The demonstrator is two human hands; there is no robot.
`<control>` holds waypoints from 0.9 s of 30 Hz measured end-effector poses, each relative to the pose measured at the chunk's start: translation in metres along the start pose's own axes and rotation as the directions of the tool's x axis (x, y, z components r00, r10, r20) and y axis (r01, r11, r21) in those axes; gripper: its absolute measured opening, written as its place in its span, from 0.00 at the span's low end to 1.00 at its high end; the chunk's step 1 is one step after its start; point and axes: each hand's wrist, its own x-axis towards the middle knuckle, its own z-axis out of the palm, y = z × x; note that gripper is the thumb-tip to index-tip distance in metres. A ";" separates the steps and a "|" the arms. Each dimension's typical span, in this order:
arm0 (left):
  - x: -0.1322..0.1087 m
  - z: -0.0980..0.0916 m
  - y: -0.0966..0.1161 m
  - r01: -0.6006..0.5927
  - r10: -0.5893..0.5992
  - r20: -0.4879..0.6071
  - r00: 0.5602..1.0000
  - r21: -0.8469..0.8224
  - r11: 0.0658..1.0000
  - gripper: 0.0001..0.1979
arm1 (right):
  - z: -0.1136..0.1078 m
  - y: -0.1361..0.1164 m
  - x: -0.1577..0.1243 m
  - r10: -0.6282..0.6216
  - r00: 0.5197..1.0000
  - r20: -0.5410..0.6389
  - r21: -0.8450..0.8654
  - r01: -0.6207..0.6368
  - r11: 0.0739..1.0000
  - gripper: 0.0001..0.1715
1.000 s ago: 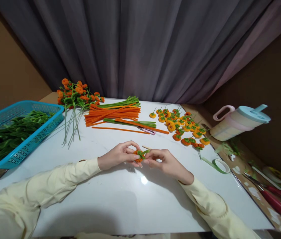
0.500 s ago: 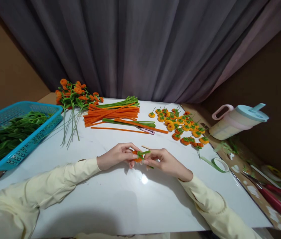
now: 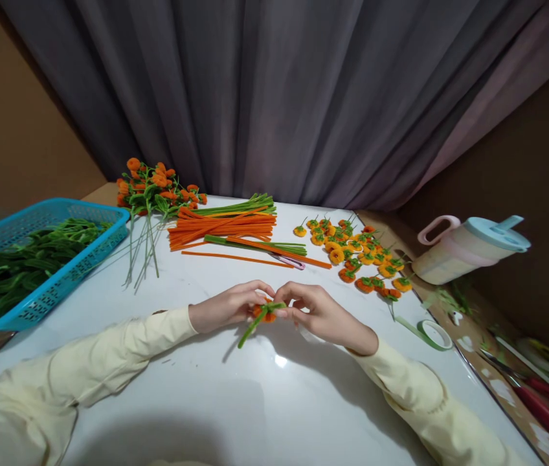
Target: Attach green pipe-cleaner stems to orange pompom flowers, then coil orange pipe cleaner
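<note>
My left hand [image 3: 230, 307] is closed on a small orange pipe-cleaner flower [image 3: 269, 318], held just above the white table. A green pipe cleaner [image 3: 249, 331] crosses the flower's underside, one end sticking out down and left, the other reaching right. The thumb and forefinger of my right hand [image 3: 323, 317] pinch that right end beside the flower. Part of the flower is hidden by the left fingers. Beyond the hands lie a bundle of orange pipe cleaners [image 3: 226, 229], several green pipe cleaners [image 3: 250, 204] and a pinkish clip-like tool [image 3: 290, 261].
At left, a blue basket [image 3: 75, 259] holds green leaves. Finished-looking orange flowers on stems [image 3: 151, 184] lie at the back left. Several yellow and orange flower heads [image 3: 366, 256] spread at right, near green tape [image 3: 436, 335], a tumbler [image 3: 469, 249] and red-handled pliers [image 3: 546, 408].
The green pipe cleaner has swung across the flower, its free end now pointing down and left. A thin tan stick seen by my right hand no longer shows. The view has shifted slightly.
</note>
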 end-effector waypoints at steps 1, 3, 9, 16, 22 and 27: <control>0.000 0.000 -0.001 -0.004 0.004 -0.008 1.000 -0.059 0.998 0.09 | 0.001 -0.001 0.000 -0.032 0.999 -0.024 -0.071 0.031 0.997 0.08; 0.001 0.001 -0.002 -0.016 0.014 -0.014 1.000 -0.149 0.989 0.09 | 0.002 -0.002 0.000 -0.096 0.993 -0.065 -0.186 0.083 0.979 0.06; -0.002 0.007 0.002 0.120 -0.139 -0.049 0.989 -0.281 0.952 0.11 | 0.009 0.008 -0.006 -0.399 0.915 -0.062 -0.539 0.306 0.784 0.07; -0.004 0.009 0.001 0.207 -0.211 0.038 0.977 -0.422 0.883 0.11 | 0.008 0.010 -0.005 -0.657 0.682 0.321 -0.889 0.456 0.038 0.16; -0.008 0.011 0.004 0.322 -0.221 0.263 0.939 -0.452 0.832 0.10 | 0.002 0.012 -0.007 -0.734 0.573 0.365 -0.899 0.422 -0.118 0.15; -0.011 0.016 0.003 0.125 -0.076 0.141 0.987 -0.377 0.918 0.08 | 0.000 0.015 -0.004 -0.769 0.576 0.278 -0.905 0.426 -0.007 0.14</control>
